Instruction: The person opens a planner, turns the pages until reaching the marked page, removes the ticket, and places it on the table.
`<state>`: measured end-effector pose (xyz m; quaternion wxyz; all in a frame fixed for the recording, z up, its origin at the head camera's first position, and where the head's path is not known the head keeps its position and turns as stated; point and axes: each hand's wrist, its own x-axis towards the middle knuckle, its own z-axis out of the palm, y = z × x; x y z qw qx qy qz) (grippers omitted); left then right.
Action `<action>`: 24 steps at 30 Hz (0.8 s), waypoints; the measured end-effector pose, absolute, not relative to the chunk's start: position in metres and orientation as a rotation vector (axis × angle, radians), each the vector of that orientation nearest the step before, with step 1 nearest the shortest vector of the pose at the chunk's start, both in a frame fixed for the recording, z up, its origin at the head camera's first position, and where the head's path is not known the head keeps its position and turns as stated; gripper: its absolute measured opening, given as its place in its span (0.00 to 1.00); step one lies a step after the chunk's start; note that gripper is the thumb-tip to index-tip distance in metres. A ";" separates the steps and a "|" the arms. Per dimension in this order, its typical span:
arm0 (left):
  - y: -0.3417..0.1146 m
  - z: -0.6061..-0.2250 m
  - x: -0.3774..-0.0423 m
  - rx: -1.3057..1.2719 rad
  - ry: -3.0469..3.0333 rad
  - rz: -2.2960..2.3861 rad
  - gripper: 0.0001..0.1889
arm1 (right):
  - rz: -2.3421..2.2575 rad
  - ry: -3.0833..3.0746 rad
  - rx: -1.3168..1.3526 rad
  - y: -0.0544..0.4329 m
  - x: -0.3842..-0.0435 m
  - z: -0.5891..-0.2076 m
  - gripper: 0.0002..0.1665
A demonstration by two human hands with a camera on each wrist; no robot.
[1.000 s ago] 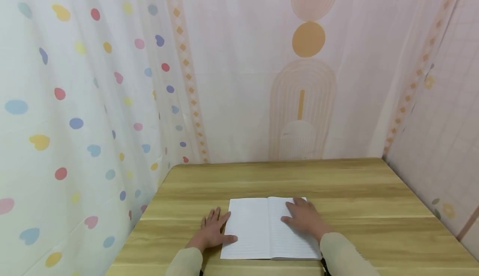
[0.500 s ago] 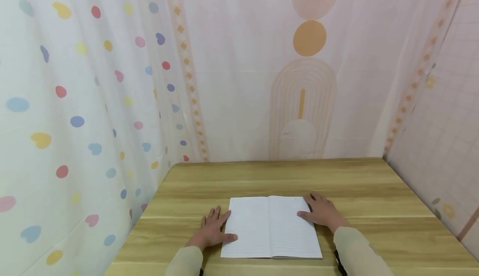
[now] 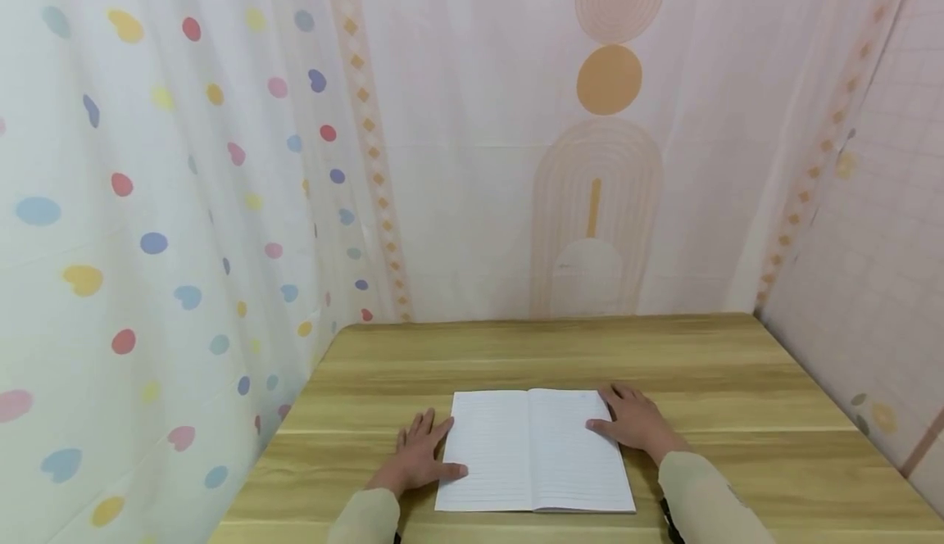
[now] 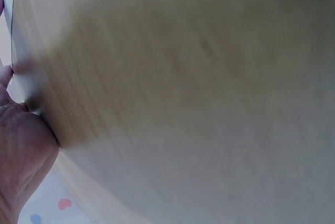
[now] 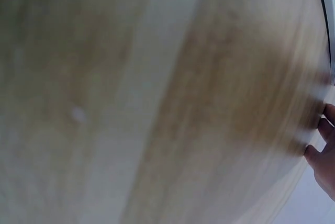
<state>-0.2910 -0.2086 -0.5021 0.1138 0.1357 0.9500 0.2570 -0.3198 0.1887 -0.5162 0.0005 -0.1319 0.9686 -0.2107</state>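
Note:
An open notebook (image 3: 494,451) with blank ruled pages lies flat on the wooden table, its middle fold running away from me. My left hand (image 3: 420,455) rests at its left edge, thumb on the left page and the other fingers spread on the wood beside it. At the upper right edge is my right hand (image 3: 637,421), its thumb on the right page and its other fingers around the page's far corner. The left wrist view shows part of the left hand (image 4: 23,150) against the tabletop. Only fingertips of the right hand (image 5: 325,150) appear in the right wrist view.
The wooden table (image 3: 560,347) extends behind and to both sides of the notebook. A dotted curtain (image 3: 170,241) hangs along the left, a patterned curtain (image 3: 472,200) stands behind the far edge, and another curtain (image 3: 870,265) borders the right side.
My right hand has slid rightward from the middle of the right page to its outer edge, then stayed there. The left hand and the notebook have kept their places.

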 end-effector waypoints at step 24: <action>-0.211 -0.505 -0.291 0.392 2.786 0.742 0.50 | -0.694 3.027 -0.416 0.184 -0.319 -0.513 0.45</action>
